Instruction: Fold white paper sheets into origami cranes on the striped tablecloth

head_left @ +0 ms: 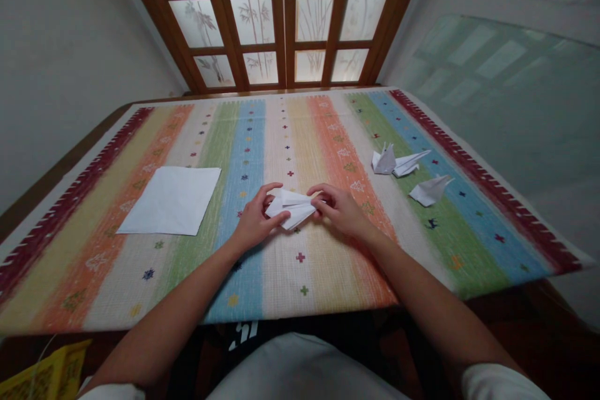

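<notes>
A partly folded piece of white paper [293, 206] lies at the middle of a striped tablecloth [300, 275]. My left hand [255, 222] pinches its left end between thumb and fingers. My right hand [340, 206] grips its right end, fingers curled over the paper. Both hands rest low on the cloth.
A flat square white sheet [171, 200] lies to the left. Two folded paper figures [398, 161] sit at the right, with a third [430, 189] just nearer. A wooden-framed glass door [281, 19] stands behind the table. A yellow object [44, 375] shows at the bottom left.
</notes>
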The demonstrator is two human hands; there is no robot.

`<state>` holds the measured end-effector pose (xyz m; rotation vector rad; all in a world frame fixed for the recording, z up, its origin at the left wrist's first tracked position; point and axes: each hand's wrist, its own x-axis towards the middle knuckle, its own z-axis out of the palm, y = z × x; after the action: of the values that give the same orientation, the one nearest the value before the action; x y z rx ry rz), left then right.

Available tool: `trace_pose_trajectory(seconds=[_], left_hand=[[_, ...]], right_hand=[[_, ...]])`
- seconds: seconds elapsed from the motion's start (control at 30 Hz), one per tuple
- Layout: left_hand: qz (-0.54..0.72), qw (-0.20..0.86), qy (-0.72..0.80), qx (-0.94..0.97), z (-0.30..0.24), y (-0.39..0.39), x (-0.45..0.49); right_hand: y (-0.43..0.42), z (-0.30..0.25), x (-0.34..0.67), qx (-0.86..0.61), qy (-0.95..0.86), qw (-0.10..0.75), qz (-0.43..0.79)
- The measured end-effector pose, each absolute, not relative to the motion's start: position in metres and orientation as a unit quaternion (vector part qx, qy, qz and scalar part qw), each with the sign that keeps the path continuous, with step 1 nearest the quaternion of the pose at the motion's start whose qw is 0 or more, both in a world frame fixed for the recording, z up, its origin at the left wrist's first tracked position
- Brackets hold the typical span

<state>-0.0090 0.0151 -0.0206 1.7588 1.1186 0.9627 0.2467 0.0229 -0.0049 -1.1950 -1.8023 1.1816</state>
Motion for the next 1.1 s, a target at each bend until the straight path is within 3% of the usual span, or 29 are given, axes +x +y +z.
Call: trace_pose_trajectory(seconds=[0.2, 0.37, 0.5, 1.1], left_hand=[[0.357, 0.38, 0.466, 0.715, -0.024, 0.018, -0.011], [0.312, 0.23, 0.462, 0.798, -0.029, 0.019, -0.012], [0.288, 0.128, 0.472, 0.824, -0.03, 0.016, -0.008], [0.216, 0.179, 0.425, 0.861, -0.014, 0.008, -0.009]], right_hand=[[0.027, -0.01, 0.247, -0.473, -0.743, 0.29, 0.374], [0.027, -0.016, 0.247, -0.481, -0.794, 0.232, 0.291], [0.026, -0.02, 0.244, -0.461, -0.816, 0.242, 0.252], [0.025, -0.013, 0.25, -0.39, -0.859, 0.216, 0.251]])
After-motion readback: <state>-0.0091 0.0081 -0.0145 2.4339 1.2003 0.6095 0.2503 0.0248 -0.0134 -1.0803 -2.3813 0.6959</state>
